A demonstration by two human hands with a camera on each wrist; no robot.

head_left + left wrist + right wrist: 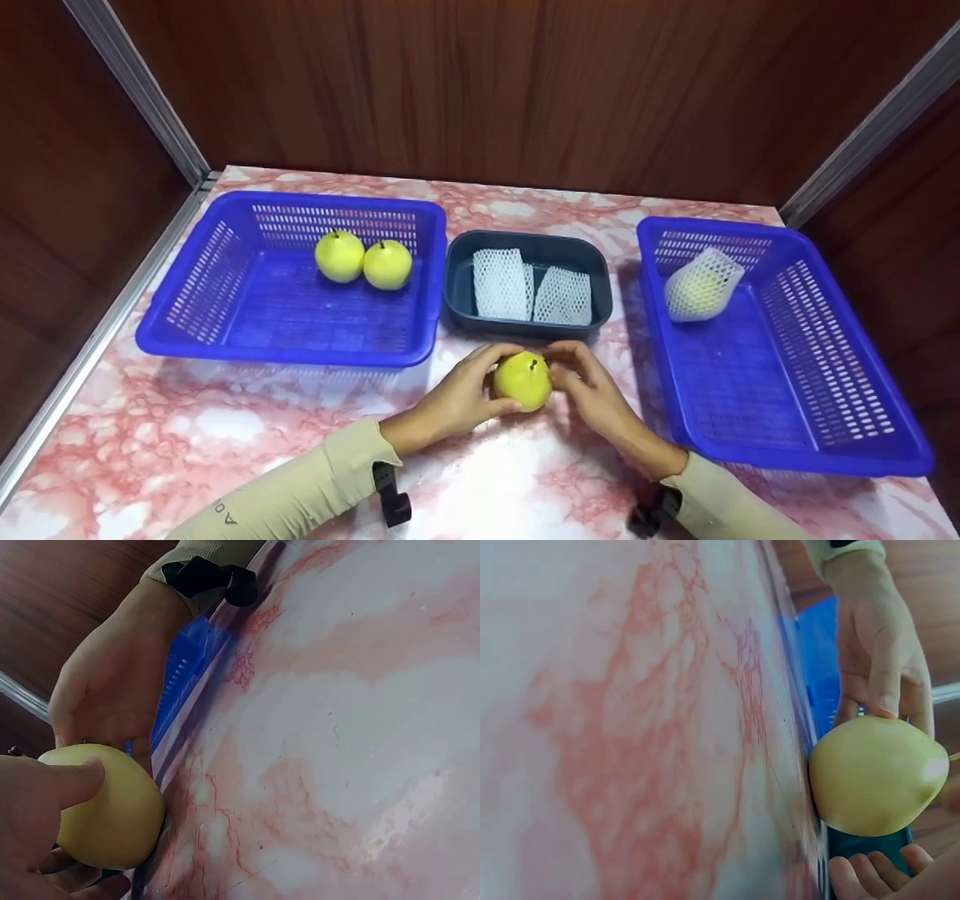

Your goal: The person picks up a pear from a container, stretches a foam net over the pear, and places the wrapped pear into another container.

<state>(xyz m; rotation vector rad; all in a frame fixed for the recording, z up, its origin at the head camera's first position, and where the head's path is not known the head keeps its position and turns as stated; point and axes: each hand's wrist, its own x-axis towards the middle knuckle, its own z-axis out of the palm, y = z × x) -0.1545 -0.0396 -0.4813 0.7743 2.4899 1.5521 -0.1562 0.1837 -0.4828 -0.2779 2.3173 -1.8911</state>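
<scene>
A yellow-green pear, stem up, sits at the front middle of the marbled table, just before a dark container. My left hand holds it from the left, thumb on the near side and fingers behind; the left wrist view shows the thumb lying on its skin. On the pear's other side is my right hand, fingers loosely bent beside it. In the right wrist view, fingertips of that hand show a gap from the fruit.
White foam net sleeves lie inside the dark container. To the left, a blue basket bears two bare pears. Another blue basket at right contains one pear in a foam net. Wooden panels enclose the table.
</scene>
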